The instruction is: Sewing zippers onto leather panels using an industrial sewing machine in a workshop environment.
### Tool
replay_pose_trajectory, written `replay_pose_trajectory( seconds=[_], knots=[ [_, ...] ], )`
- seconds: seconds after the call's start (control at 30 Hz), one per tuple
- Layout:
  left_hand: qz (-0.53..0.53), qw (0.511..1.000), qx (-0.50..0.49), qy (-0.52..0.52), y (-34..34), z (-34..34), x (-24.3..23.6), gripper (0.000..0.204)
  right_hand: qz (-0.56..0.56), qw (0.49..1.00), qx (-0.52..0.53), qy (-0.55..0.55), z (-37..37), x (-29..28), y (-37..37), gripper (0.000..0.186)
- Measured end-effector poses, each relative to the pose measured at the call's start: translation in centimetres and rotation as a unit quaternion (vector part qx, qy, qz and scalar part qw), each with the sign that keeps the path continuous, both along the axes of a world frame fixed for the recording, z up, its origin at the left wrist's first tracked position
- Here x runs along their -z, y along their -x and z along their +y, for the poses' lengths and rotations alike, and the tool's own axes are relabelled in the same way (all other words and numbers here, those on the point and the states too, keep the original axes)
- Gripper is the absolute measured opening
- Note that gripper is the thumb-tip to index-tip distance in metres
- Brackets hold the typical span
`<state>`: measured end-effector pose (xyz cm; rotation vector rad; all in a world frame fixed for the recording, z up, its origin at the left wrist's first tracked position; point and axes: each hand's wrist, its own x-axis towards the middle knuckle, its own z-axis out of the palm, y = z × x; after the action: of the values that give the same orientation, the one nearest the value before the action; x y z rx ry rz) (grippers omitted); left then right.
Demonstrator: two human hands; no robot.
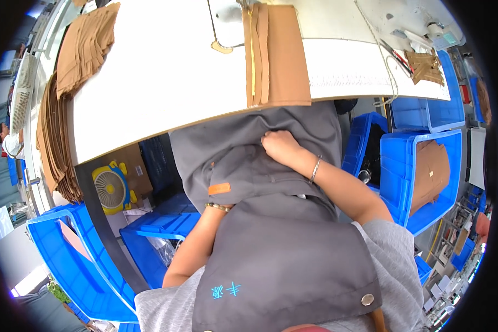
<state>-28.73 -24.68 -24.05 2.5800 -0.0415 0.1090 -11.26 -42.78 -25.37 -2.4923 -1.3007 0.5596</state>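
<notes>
In the head view, the fingers of the right hand (281,146) are seen curled against the lap of the gray apron (293,249); whether cloth is pinched by them cannot be told. The left hand is hidden from the wrist on by gray cloth beneath an orange label (219,188), so the state of its fingers cannot be told. The apron is worn over the torso and spread across the lap, below the white table (166,66). Beyond the right hand, a brown fabric panel (288,55) with a yellow zipper strip (253,61) is laid at the table's front edge. Farther left, brown fabric pieces (88,50) are stacked. Below the table a yellow-and-blue fan (110,188) is seen; at right, brown fabric (430,171) is held in a blue bin (398,160).
</notes>
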Motion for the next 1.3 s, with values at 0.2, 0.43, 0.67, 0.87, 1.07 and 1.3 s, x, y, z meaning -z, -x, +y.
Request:
replay_pose_trajectory(
  seconds=[0.2,0.43,0.67,0.87,1.07,1.3],
  knots=[
    [0.01,1.0,0.005,0.001,-0.7,-0.3,-0.2,0.047,0.012,0.995,0.071,-0.072,-1.3,-5.7,-0.5,0.01],
    [0.015,1.0,0.008,0.005,-1.6,-0.8,0.2,0.047,0.443,0.826,0.149,-0.316,-3.9,-20.0,0.6,0.008],
    [0.022,1.0,0.006,0.005,-1.1,-1.0,0.0,0.046,0.548,0.665,-0.021,-0.508,-4.3,-29.5,0.4,0.011],
    [0.028,1.0,0.001,0.001,-0.5,-0.6,-0.2,0.046,0.687,0.355,-0.201,-0.602,-1.1,-28.7,3.5,0.011],
    [0.03,1.0,0.001,-0.008,-0.1,-0.2,-0.3,0.046,0.766,0.263,-0.22,-0.544,-0.6,-28.7,4.0,0.018],
    [0.023,1.0,0.001,-0.014,0.0,0.4,0.0,0.046,0.608,0.383,-0.074,-0.692,-3.3,-33.4,2.4,0.023]
  ],
)
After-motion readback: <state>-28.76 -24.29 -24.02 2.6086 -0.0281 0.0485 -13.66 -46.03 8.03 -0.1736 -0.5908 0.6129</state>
